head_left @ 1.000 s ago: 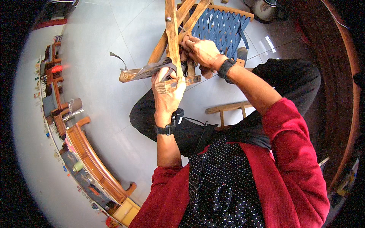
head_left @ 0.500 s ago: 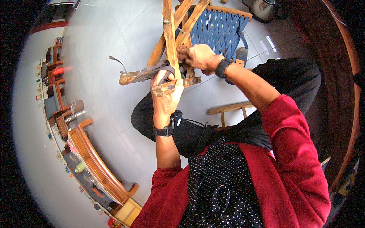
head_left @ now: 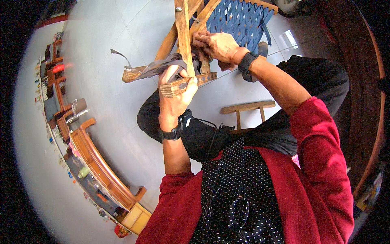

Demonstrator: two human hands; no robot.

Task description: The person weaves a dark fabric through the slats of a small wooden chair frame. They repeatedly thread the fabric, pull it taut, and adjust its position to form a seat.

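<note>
My left hand (head_left: pixel 174 105) is closed around a short wooden rail (head_left: pixel 174 89) at the near end of a wooden folding-stool frame (head_left: pixel 184 38). Dark grey webbing strap (head_left: pixel 158 66) runs over that rail and past my left fingers, its loose tail sticking out to the left. On the right side of the frame, my right hand (head_left: pixel 221 47) has its fingers bent and pressed together at a wooden leg. Whatever lies between those fingertips is hidden. Beyond it spreads a seat woven from blue straps (head_left: pixel 239 22), with loose strap ends at its right edge.
Below my hands, between my legs, is another piece of wooden frame (head_left: pixel 248 106). A metal pot or kettle (head_left: pixel 287 6) stands at the far right. Along the left are wooden furniture (head_left: pixel 103 162) and small items. Dark wood panelling (head_left: pixel 353 81) borders the right.
The view has shifted, so frame, seat and hands appear higher in the picture. My left hand keeps its grip on the rail, and my right hand stays at the leg.
</note>
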